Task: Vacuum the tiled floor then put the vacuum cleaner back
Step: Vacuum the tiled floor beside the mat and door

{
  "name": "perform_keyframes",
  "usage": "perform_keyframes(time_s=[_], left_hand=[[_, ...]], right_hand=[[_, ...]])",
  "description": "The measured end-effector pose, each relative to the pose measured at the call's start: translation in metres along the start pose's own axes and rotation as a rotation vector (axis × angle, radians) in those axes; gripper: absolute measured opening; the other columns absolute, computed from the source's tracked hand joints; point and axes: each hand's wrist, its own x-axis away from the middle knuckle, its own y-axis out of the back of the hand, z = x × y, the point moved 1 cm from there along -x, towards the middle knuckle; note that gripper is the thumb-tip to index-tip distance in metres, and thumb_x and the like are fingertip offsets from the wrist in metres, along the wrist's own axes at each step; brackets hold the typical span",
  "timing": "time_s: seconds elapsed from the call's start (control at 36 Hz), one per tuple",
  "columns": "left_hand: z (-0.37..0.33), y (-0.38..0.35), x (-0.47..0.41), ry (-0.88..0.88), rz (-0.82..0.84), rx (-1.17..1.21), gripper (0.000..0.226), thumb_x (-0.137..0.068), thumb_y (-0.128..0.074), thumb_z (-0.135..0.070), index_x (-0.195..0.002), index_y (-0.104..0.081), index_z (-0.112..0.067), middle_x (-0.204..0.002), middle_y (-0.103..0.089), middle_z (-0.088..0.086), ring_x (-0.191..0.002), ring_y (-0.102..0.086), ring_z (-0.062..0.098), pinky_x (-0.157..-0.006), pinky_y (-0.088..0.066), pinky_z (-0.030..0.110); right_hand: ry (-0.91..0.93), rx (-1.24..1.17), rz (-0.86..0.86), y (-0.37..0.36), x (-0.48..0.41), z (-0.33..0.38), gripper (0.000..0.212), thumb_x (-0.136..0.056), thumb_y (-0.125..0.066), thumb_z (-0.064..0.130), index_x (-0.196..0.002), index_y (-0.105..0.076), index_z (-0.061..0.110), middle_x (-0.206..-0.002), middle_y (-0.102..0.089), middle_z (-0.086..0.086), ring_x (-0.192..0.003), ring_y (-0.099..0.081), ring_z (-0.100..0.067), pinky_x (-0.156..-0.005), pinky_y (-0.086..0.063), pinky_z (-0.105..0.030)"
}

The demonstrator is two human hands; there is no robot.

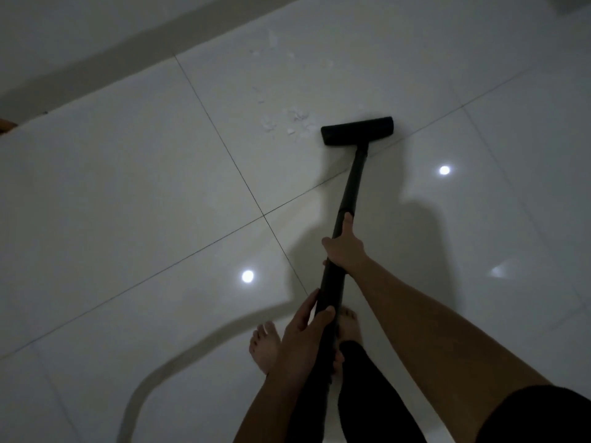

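A black vacuum wand slants up from my body to a flat black floor head resting on the glossy white tiled floor. My right hand grips the wand halfway along it. My left hand grips the wand lower down, close to my body. Several white paper scraps lie on the tile just left of the floor head, touching distance from it. More scraps are scattered farther away, near the wall.
A pale vacuum hose curves across the floor at lower left. My bare feet stand under the wand. A wall with a grey skirting band runs along the upper left. Ceiling lights reflect on the tiles.
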Motion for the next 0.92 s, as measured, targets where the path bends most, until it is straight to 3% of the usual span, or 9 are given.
perform_keyframes(time_s=[0.06,0.14,0.25,0.33,0.44,0.56,0.67,0.75,0.92], left_hand=[[0.016,0.006,-0.021,-0.032,-0.12,0.004,0.045,-0.095,-0.051,-0.018,-0.138,-0.044,-0.025,-0.071,-0.067,0.012,-0.041,-0.049,0.017,-0.041,-0.043,0.023],[0.011,-0.007,-0.025,-0.065,-0.147,0.044,0.043,-0.094,-0.053,-0.017,-0.134,-0.046,-0.029,-0.055,-0.065,0.002,-0.038,-0.051,0.019,-0.038,-0.043,0.022],[0.005,-0.02,-0.035,-0.126,-0.145,0.045,0.043,-0.095,-0.051,-0.018,-0.135,-0.043,-0.029,-0.065,-0.064,0.009,-0.042,-0.052,0.018,-0.039,-0.044,0.022],[-0.002,-0.026,-0.045,-0.145,-0.179,0.09,0.04,-0.095,-0.05,-0.02,-0.133,-0.044,-0.032,-0.071,-0.06,0.011,-0.042,-0.051,0.018,-0.04,-0.042,0.023],[-0.007,-0.032,-0.054,-0.168,-0.14,0.161,0.026,-0.097,-0.046,-0.019,-0.108,-0.055,-0.04,-0.073,-0.055,0.012,-0.043,-0.049,0.018,-0.042,-0.042,0.023],[-0.002,-0.034,-0.057,-0.189,-0.119,0.144,0.031,-0.097,-0.045,-0.018,-0.124,-0.051,-0.031,-0.076,-0.052,0.014,-0.044,-0.048,0.019,-0.043,-0.042,0.022],[0.008,-0.036,-0.048,-0.195,-0.104,0.16,0.031,-0.096,-0.046,-0.016,-0.124,-0.05,-0.03,-0.076,-0.051,0.017,-0.041,-0.047,0.019,-0.04,-0.041,0.021],[0.024,-0.036,-0.036,-0.213,-0.103,0.12,0.026,-0.097,-0.044,-0.016,-0.114,-0.052,-0.034,-0.079,-0.052,0.019,-0.04,-0.047,0.018,-0.039,-0.042,0.021],[0.072,-0.021,0.0,-0.221,-0.125,0.164,0.029,-0.096,-0.047,-0.014,-0.117,-0.054,-0.034,-0.072,-0.05,0.014,-0.043,-0.045,0.02,-0.038,-0.041,0.023]], right_hand=[[0.005,0.043,0.008,0.007,-0.003,0.004,0.081,-0.094,-0.044,0.011,-0.151,0.009,0.032,-0.122,-0.051,-0.022,-0.059,-0.06,-0.021,-0.056,-0.052,-0.029],[0.016,0.086,0.019,0.016,-0.01,0.009,0.082,-0.093,-0.045,0.011,-0.151,0.009,0.031,-0.122,-0.05,-0.021,-0.064,-0.061,-0.024,-0.066,-0.055,-0.035],[0.043,0.179,0.016,0.024,-0.026,0.017,0.084,-0.091,-0.047,0.014,-0.151,0.01,0.031,-0.126,-0.05,-0.023,-0.092,-0.065,-0.036,-0.087,-0.054,-0.046],[0.06,0.238,0.013,0.03,-0.034,0.025,0.084,-0.09,-0.047,0.014,-0.151,0.01,0.03,-0.127,-0.051,-0.025,-0.096,-0.064,-0.036,-0.088,-0.053,-0.044],[0.08,0.256,0.03,0.038,-0.036,0.034,0.081,-0.092,-0.045,0.013,-0.151,0.009,0.028,-0.127,-0.051,-0.024,-0.069,-0.061,-0.026,-0.061,-0.049,-0.03],[0.085,0.259,0.021,0.041,-0.036,0.033,0.081,-0.093,-0.044,0.013,-0.151,0.01,0.029,-0.128,-0.051,-0.025,-0.074,-0.062,-0.028,-0.07,-0.051,-0.036],[0.067,0.227,0.025,0.04,-0.022,0.023,0.079,-0.095,-0.042,0.011,-0.151,0.01,0.029,-0.127,-0.052,-0.026,-0.056,-0.057,-0.021,-0.055,-0.049,-0.032],[0.046,0.217,0.008,0.034,-0.01,0.005,0.079,-0.095,-0.042,0.01,-0.151,0.01,0.03,-0.128,-0.052,-0.026,-0.056,-0.058,-0.021,-0.065,-0.053,-0.037],[0.035,0.181,0.037,0.003,0.026,-0.036,0.08,-0.095,-0.041,0.009,-0.15,0.012,0.032,-0.131,-0.047,-0.026,-0.059,-0.058,-0.023,-0.084,-0.056,-0.046]])
